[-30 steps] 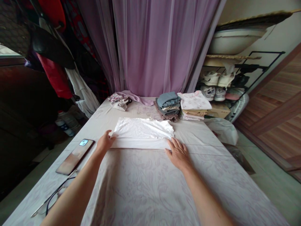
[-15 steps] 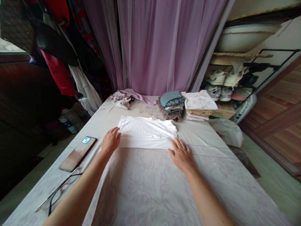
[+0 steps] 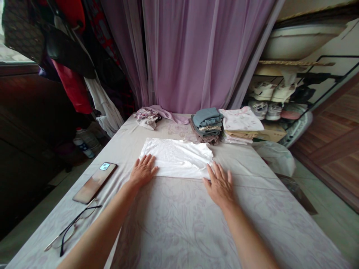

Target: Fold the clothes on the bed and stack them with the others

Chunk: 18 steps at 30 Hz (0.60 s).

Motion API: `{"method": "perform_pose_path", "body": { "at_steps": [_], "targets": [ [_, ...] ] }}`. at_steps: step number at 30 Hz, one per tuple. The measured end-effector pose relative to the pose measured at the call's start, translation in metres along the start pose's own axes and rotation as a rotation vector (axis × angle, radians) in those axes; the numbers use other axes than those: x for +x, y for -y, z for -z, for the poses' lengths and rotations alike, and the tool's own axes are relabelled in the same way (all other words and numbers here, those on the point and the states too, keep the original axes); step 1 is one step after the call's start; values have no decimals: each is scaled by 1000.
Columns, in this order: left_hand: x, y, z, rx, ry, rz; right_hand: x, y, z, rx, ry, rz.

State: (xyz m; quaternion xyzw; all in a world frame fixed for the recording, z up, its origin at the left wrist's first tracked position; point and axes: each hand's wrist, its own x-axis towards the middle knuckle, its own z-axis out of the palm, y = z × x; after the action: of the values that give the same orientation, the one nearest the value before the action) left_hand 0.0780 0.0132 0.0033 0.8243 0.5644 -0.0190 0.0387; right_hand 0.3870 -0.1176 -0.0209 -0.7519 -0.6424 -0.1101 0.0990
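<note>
A white folded garment point(image 3: 176, 157) lies flat in front of me on a cloth-covered table point(image 3: 179, 224); its exact kind does not show. My left hand point(image 3: 143, 171) rests on its near left corner, palm down with fingers spread. At the near right corner, my right hand point(image 3: 220, 185) touches the edge with its fingertips, fingers apart. Neither hand grips the cloth. Small wrinkles run across the garment's right part.
Folded clothes form a grey-green stack point(image 3: 206, 125) and a lighter stack point(image 3: 241, 123) at the back. Crumpled clothing point(image 3: 147, 116) lies back left. A phone point(image 3: 94, 183) and eyeglasses point(image 3: 71, 226) are on the left. Shoes point(image 3: 263, 91) fill a rack beyond the right edge.
My left hand has moved right from beside the garment's left edge onto its near left corner, fingers now spread. My right hand stays at the near right corner. The view has shifted slightly.
</note>
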Motion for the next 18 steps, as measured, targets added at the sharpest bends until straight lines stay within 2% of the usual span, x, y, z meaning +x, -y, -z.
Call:
{"method": "perform_pose_path", "body": {
  "at_steps": [2,5,9,11,14,18],
  "targets": [
    [-1,-2,1,-11,1,7,-3,10,6,31,-69,70],
    [-1,-3,-1,-30,-17,2,-8,37,14,108,-94,210],
    [-1,0,-5,-47,-49,-4,-5,78,13,287,-8,464],
    [-1,0,-5,-40,-48,-2,2,91,10,343,51,533],
    [-2,0,-5,-34,-45,-3,16,94,5,334,125,503],
    [-1,0,-6,-44,-53,-9,30,80,0,244,202,390]
  ]
}}
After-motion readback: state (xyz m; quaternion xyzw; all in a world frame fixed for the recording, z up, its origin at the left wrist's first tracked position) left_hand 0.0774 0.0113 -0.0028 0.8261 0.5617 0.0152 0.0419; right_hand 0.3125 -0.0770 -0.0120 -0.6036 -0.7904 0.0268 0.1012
